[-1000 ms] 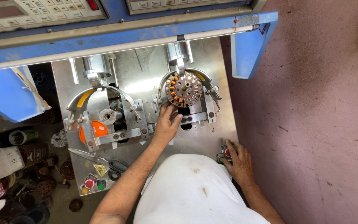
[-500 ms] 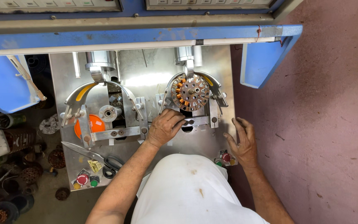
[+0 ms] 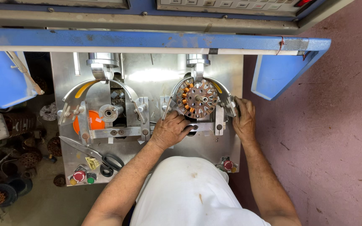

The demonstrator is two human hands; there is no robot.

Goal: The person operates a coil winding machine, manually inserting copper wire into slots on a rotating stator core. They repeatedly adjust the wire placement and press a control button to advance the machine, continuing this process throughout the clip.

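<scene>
At frame centre, my left hand [image 3: 170,129] and right hand [image 3: 244,119] clasp the fixture [image 3: 206,125] flanking the stator [image 3: 197,98], probably heavy, rigid, windings fragile.

Bright even daylight, sharp focus; glare on steel plate [image 3: 156,75]; soft shadows; slight wide-angle edge bending.

A plain white garment [image 3: 193,192] covers the person's front; both forearms are bare, unsleeved.
</scene>
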